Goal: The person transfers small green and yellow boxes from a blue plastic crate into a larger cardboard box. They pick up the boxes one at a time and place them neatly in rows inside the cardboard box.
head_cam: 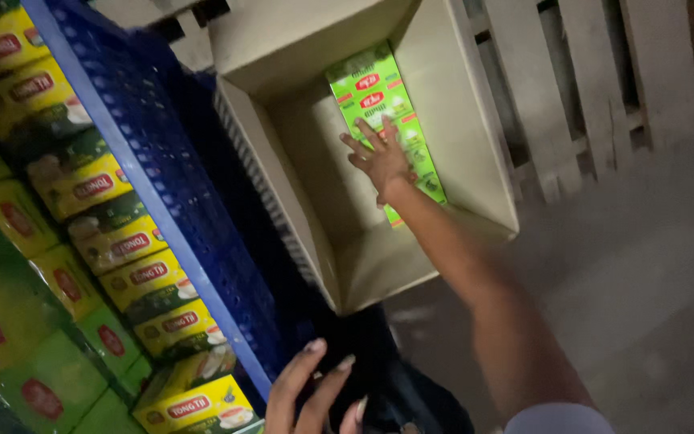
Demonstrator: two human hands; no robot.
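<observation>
An open cardboard carton [451, 120] sits between a blue perforated shelf edge [154, 185] and a wooden pallet [588, 88], with bare floor [628, 265] below it. Inside the carton, along its far wall, lies a row of green packets [375, 96]; the right hand [381, 161] rests on them, fingers spread flat (not gripping). Nearer than the carton, the left hand [311, 394], fingers loosely open, hovers beside yellow and green boxes [122, 241] stacked on the shelf.

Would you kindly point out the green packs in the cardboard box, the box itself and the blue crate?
green packs [371, 88], head view, top face of the upper pack.
cardboard box [463, 112], head view, right inner wall.
blue crate [202, 233], head view, perforated side.
</observation>
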